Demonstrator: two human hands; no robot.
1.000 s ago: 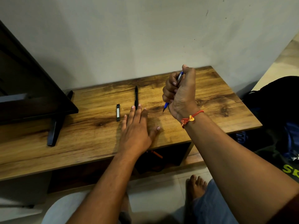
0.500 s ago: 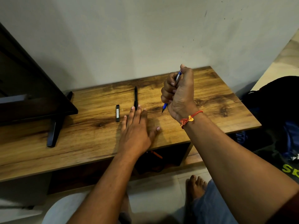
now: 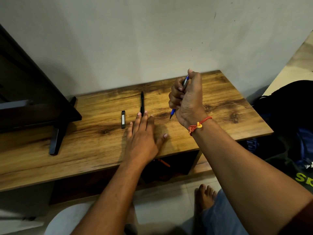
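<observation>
My right hand (image 3: pixel 188 100) fists the blue pen (image 3: pixel 173 113) tip-down; my left hand (image 3: pixel 144 138) lies flat, black pen (image 3: pixel 142 102) at twelve o'clock.

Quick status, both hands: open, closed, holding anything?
Left hand: open, fingers straight, lying flat on the wooden table, holding nothing.
Right hand: closed in a fist round the blue pen, tip pointing down.

Blue pen (image 3: pixel 173 113), silver top: tilted, tip down. Black pen (image 3: pixel 142 103): lying flat.
</observation>
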